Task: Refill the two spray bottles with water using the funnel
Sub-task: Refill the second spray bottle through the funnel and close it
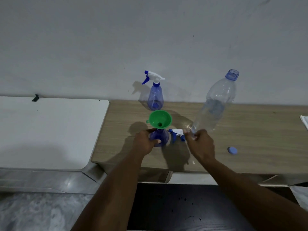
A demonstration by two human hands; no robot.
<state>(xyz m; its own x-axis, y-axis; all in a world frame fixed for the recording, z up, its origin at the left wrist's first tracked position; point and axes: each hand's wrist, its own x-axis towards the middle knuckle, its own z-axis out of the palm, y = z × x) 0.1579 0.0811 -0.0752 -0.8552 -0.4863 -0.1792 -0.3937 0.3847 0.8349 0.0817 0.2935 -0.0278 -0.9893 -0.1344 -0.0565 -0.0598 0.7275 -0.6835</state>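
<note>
A green funnel (160, 121) sits in the neck of a blue spray bottle (162, 136) on the wooden table (246, 139). My left hand (145, 142) grips that bottle's body. Its white and blue trigger head (176, 133) lies on the table just to the right. My right hand (200, 144) holds a large clear water bottle (215, 104) by its base, uncapped and tilted up to the right with some water inside. A second spray bottle (155, 95) with its trigger head on stands upright by the wall.
A blue cap (232, 150) lies on the table to the right of my right hand. A white surface (48, 130) adjoins the table on the left. Something white (304, 120) sits at the table's right edge. The wall runs behind.
</note>
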